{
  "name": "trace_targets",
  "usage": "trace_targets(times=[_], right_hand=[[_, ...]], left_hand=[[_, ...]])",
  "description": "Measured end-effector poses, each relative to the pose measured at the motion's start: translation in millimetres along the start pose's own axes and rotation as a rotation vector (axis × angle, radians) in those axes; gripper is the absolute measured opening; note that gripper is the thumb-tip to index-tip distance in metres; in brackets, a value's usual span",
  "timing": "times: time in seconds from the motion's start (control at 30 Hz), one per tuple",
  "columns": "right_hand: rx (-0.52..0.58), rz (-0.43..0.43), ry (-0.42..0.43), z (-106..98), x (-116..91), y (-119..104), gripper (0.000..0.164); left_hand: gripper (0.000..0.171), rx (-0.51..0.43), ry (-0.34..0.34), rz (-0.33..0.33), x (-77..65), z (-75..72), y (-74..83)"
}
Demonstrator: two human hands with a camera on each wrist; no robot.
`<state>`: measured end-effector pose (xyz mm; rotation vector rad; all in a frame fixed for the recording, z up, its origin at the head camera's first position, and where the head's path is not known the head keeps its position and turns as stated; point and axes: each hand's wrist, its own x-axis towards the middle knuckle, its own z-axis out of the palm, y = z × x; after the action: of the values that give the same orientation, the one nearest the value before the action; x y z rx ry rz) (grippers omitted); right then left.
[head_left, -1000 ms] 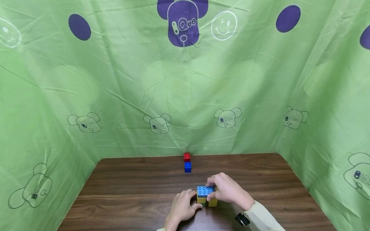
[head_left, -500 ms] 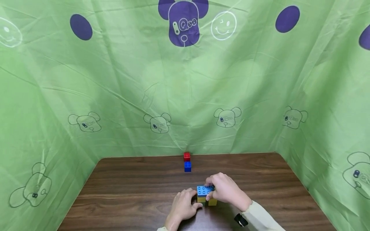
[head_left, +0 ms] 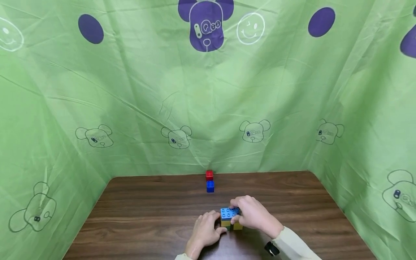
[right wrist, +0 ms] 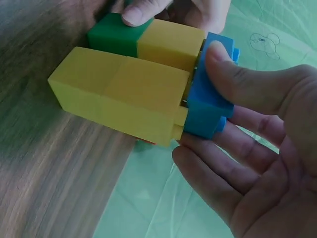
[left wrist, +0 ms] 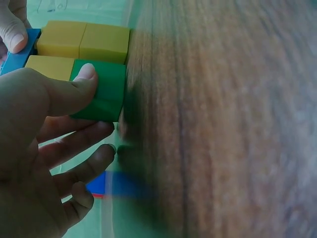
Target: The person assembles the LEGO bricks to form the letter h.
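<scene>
In the head view a long light-blue brick (head_left: 226, 213) lies across two short columns near the front of the table. My right hand (head_left: 255, 213) pinches it, thumb on the near side and fingers on the far side. One column has a green brick (left wrist: 108, 89) below a yellow brick (right wrist: 171, 42); my left hand (head_left: 206, 230) grips the green one low down between thumb and fingers. The other column is two yellow bricks (right wrist: 119, 91). Some of its studs show beside the blue brick in the right wrist view, with a narrow gap between them.
Farther back on the wooden table (head_left: 146, 202) stand a small dark-blue brick (head_left: 210, 186) and a red brick (head_left: 209, 175), one behind the other. A green printed cloth (head_left: 208, 151) rises behind the table and along both sides.
</scene>
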<state>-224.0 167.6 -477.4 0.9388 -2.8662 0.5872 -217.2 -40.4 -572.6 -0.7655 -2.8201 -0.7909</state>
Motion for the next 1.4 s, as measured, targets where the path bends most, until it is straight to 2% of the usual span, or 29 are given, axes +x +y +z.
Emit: trace_targets(times=[0.27,0.63,0.8,0.97,1.17,1.4], right_hand=[[0.058,-0.023,-0.064,4,-2,7,0.026],[0.138,0.042,-0.066,7,-2,2,0.028],[0.15,0.008,-0.043,10,-5,3,0.027],[0.136,-0.044,-0.028,7,-7,7,0.031],[0.044,-0.062,-0.076,1,-11,9,0.04],[0.047,-0.089,-0.048,5,-16,11,0.042]], left_hand=[[0.034,0.002,-0.017,0.001,-5.4,2.2,-0.2],[0.035,0.028,-0.04,-0.019,-6.4,0.8,1.7],[0.036,0.031,-0.038,-0.04,-6.7,0.4,3.5],[0.037,0.033,-0.027,-0.04,-3.0,-0.5,3.2],[0.035,0.047,-0.023,-0.024,0.5,-1.2,3.4],[0.036,0.044,-0.07,-0.024,1.7,-5.5,2.5]])
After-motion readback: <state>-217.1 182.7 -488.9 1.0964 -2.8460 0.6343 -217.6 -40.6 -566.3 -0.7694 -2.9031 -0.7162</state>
